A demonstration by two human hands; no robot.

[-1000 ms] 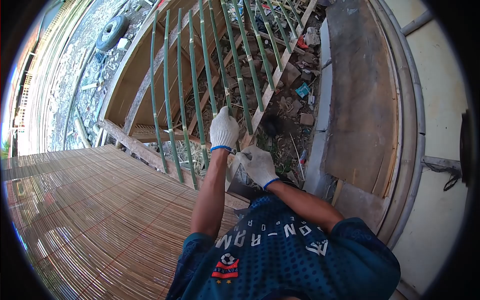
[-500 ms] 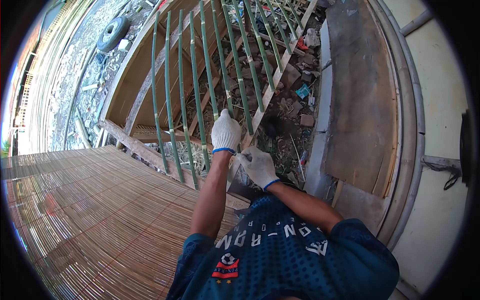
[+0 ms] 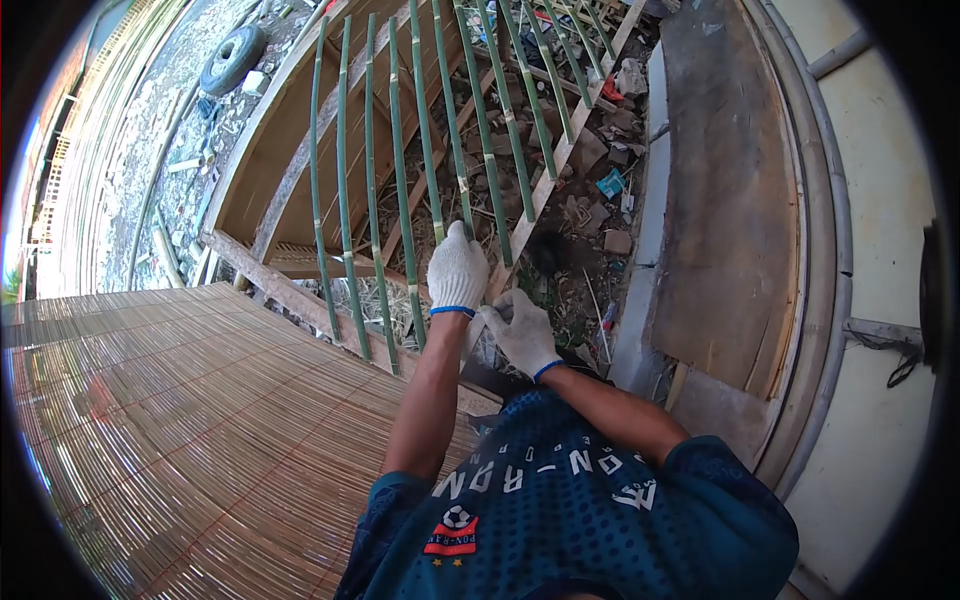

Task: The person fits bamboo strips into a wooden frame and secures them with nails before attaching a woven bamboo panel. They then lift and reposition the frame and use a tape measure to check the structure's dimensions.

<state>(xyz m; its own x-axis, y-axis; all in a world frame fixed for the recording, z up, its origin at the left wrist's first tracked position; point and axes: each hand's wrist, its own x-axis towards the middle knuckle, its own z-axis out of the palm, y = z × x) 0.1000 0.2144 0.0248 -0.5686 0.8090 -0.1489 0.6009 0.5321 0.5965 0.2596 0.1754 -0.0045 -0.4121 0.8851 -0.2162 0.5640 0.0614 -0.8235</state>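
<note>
My left hand [image 3: 458,268], in a white knit glove with a blue cuff, is closed over the lower end of a green bamboo strip [image 3: 463,190]. To its right, my right hand [image 3: 520,330], gloved the same way, has its thumb and fingers pinched together beside a pale wooden rail [image 3: 530,215]. What lies in that pinch is hidden. Several more green bamboo strips [image 3: 398,150] run side by side across the frame, their near ends over the rail or over a weathered beam [image 3: 285,296].
A slatted bamboo mat [image 3: 190,420] spreads at the lower left. Rubble and litter [image 3: 600,190] lie beneath the strips, beside a concrete ledge [image 3: 650,210]. A brown board [image 3: 720,200] is on the right. An old tyre [image 3: 233,60] rests at the upper left.
Both hands keep nearly the same pose and place. The surroundings have shifted slightly to the right in view, and the left hand sits a little farther right.
</note>
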